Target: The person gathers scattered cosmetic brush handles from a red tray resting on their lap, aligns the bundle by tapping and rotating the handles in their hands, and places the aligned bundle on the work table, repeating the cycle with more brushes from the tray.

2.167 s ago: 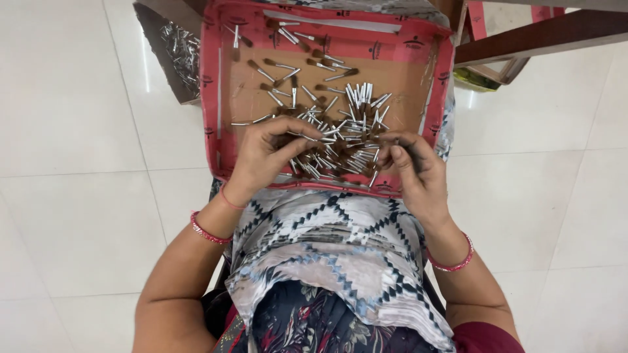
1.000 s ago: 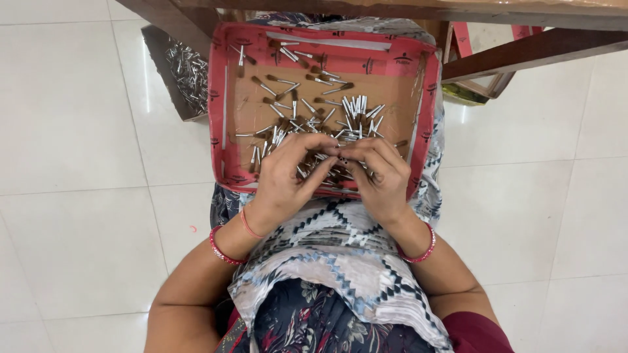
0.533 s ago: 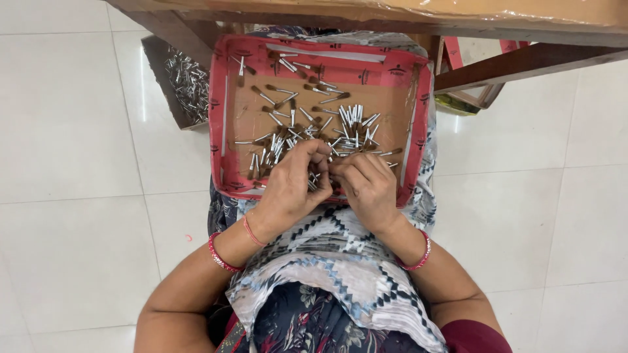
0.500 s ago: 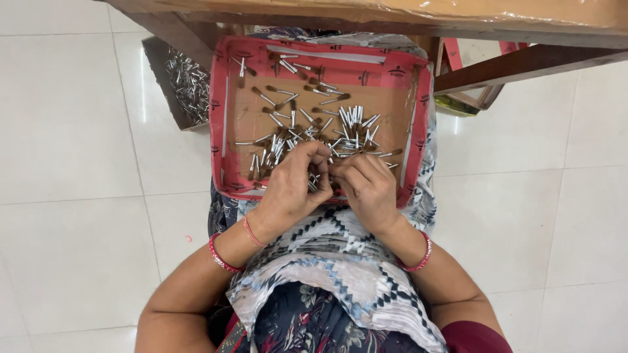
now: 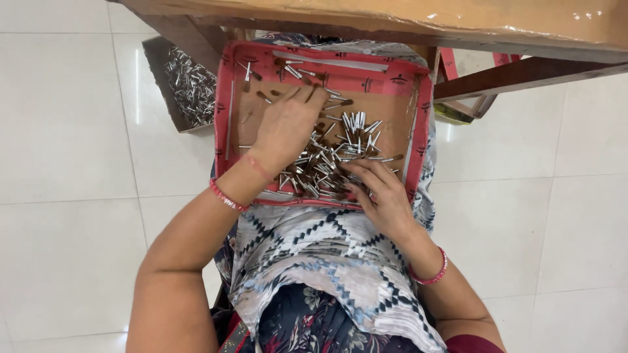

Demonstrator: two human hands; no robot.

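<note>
A shallow red cardboard tray (image 5: 418,124) with a brown bottom rests on my lap. A heap of several small silver pins with brown tips (image 5: 333,153) lies in its middle and near side. My left hand (image 5: 284,127) reaches across the tray's far left part, palm down, fingers spread over scattered pins. My right hand (image 5: 379,193) rests at the tray's near edge, its fingers curled into the heap. Whether either hand pinches a pin is hidden.
A brown box (image 5: 186,82) full of the same silver pins stands on the white tiled floor to the left of the tray. A wooden table edge (image 5: 392,19) and its dark brace (image 5: 523,75) run above the tray. Patterned cloth (image 5: 314,261) covers my lap.
My left hand has left the heap and stretched toward the tray's far left side. My right hand stays at the near edge of the heap.
</note>
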